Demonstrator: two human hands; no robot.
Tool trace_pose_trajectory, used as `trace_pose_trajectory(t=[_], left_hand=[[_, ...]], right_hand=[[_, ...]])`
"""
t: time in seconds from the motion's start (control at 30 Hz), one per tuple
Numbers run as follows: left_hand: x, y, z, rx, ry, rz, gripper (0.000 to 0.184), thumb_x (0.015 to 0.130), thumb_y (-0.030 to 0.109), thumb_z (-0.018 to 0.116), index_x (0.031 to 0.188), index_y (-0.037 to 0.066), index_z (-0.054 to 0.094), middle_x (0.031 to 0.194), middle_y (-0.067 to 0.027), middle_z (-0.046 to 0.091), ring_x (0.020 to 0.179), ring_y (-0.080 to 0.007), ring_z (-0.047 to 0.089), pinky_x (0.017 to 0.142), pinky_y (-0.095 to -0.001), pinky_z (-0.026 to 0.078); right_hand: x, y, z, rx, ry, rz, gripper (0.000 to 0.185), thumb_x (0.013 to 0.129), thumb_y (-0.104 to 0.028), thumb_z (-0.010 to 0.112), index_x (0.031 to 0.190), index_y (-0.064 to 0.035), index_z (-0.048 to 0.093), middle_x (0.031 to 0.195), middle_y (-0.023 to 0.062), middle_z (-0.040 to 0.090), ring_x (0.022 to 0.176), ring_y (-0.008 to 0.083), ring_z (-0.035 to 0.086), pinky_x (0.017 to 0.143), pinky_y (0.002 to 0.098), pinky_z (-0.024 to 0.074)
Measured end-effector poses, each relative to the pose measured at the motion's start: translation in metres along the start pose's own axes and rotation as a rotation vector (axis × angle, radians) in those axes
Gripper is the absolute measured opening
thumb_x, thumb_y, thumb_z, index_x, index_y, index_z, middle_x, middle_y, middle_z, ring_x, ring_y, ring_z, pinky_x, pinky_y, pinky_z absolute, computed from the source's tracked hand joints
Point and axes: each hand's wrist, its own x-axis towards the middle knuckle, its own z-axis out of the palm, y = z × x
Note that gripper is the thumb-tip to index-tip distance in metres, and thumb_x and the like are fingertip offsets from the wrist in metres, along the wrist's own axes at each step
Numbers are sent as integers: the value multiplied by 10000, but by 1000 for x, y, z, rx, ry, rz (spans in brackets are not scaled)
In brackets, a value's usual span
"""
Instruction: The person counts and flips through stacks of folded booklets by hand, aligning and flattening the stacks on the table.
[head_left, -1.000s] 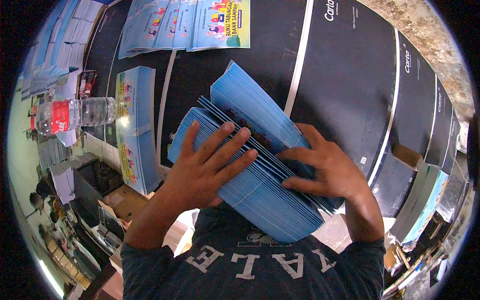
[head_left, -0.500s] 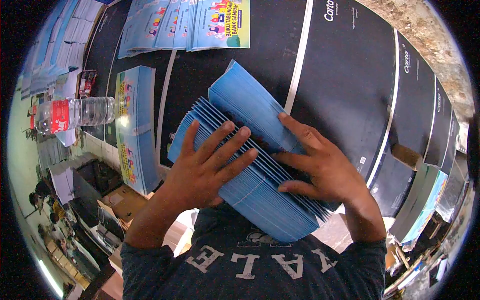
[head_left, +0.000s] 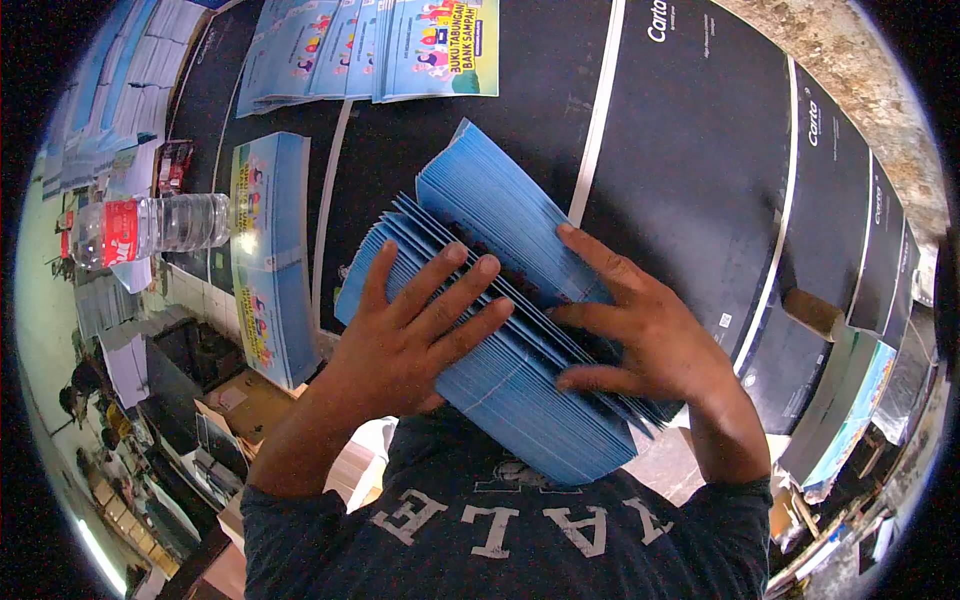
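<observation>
A thick stack of blue booklets [head_left: 540, 400] stands fanned on its edges, slanting across the front of the black surface. My left hand [head_left: 415, 325] lies over its left part with fingers spread on the booklet edges. My right hand [head_left: 635, 325] is at the right side, its fingers apart, the thumb and a finger at the gap where several booklets separate. Behind that gap leans another section of blue booklets [head_left: 490, 200], touched by my right index fingertip. The undersides of both hands are hidden.
Printed booklets [head_left: 440, 50] lie overlapped at the back. A booklet pile [head_left: 272, 260] stands at the left beside a plastic bottle [head_left: 150, 230] with a red label. Another stack [head_left: 840, 410] is at the right, near a brown cardboard piece [head_left: 813, 313]. Black Carta boxes [head_left: 690, 150] form the surface.
My right index finger has moved up from the gap onto the rear section. Several booklets at the gap have shifted and spread differently. My left hand has stayed in place.
</observation>
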Motion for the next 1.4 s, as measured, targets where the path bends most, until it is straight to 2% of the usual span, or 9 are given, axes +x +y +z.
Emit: trace_pose_trajectory(t=[0.1, 0.17, 0.33, 0.4, 0.8, 1.03, 1.1, 1.33, 1.4], left_hand=[[-1, -1, 4, 11, 60, 9, 1134, 449, 352, 902, 1482, 267, 441, 1630, -80, 308, 1518, -311, 247, 1180, -673, 59], [-3, -2, 5, 26, 69, 10, 1150, 439, 356, 908, 1485, 278, 437, 1629, -82, 307, 1517, -313, 248, 1177, -677, 70], [0, 1, -6, 20, -36, -7, 1177, 418, 371, 923, 1486, 304, 436, 1629, -80, 306, 1517, -314, 249, 1168, -686, 93], [1, 0, -8, 81, -104, 14, 986, 554, 462, 843, 1448, 269, 476, 1626, -122, 299, 1510, -378, 239, 1166, -722, 64], [3, 0, -5, 115, -40, 29, 874, 630, 487, 804, 1420, 256, 510, 1609, -107, 340, 1501, -359, 270, 1169, -706, 80], [-2, 0, -6, 127, -73, 42, 957, 574, 509, 797, 1440, 241, 490, 1616, -141, 314, 1509, -371, 246, 1174, -708, 58], [-7, 3, -1, 56, 17, -39, 1169, 407, 409, 925, 1470, 268, 461, 1630, -81, 302, 1517, -307, 247, 1173, -672, 96], [-7, 0, -2, 24, -17, -38, 1195, 394, 420, 935, 1477, 274, 453, 1638, -81, 288, 1520, -298, 242, 1177, -667, 93], [-8, -2, 0, 96, -40, 6, 1067, 484, 471, 839, 1455, 224, 474, 1625, -140, 294, 1513, -375, 234, 1179, -697, 63]], right_hand=[[-1, 4, 3, -29, 34, 1, 459, 778, -378, 810, 1110, -73, 722, 1568, 241, 340, 1373, 435, 434, 1122, 485, 402], [-4, 7, 4, -257, -8, -120, 423, 790, -361, 797, 1117, -102, 729, 1568, 197, 355, 1378, 447, 416, 1116, 507, 405], [0, -7, 1, -174, -7, -87, 415, 801, -396, 774, 1106, -118, 734, 1560, 171, 368, 1365, 464, 413, 1122, 521, 393], [0, -5, 2, -178, -7, -101, 424, 804, -415, 767, 1102, -116, 734, 1558, 175, 368, 1358, 468, 418, 1125, 523, 387], [0, -9, 3, -179, -25, -66, 510, 743, -449, 804, 1100, -94, 716, 1559, 177, 365, 1346, 478, 424, 1110, 539, 388], [-2, -9, 6, -218, -27, -95, 482, 753, -412, 807, 1105, -95, 717, 1558, 184, 367, 1356, 478, 415, 1142, 536, 365], [-3, -11, 5, -318, -58, -117, 476, 758, -415, 803, 1098, -93, 720, 1559, 187, 366, 1362, 472, 413, 1153, 534, 356], [0, -12, 2, -148, -24, -79, 466, 755, -433, 800, 1053, -81, 730, 1541, 202, 387, 1381, 436, 409, 1162, 530, 344], [-1, -8, 3, -146, -16, -97, 477, 752, -443, 801, 1054, -80, 728, 1540, 203, 388, 1381, 438, 409, 1160, 530, 346]])
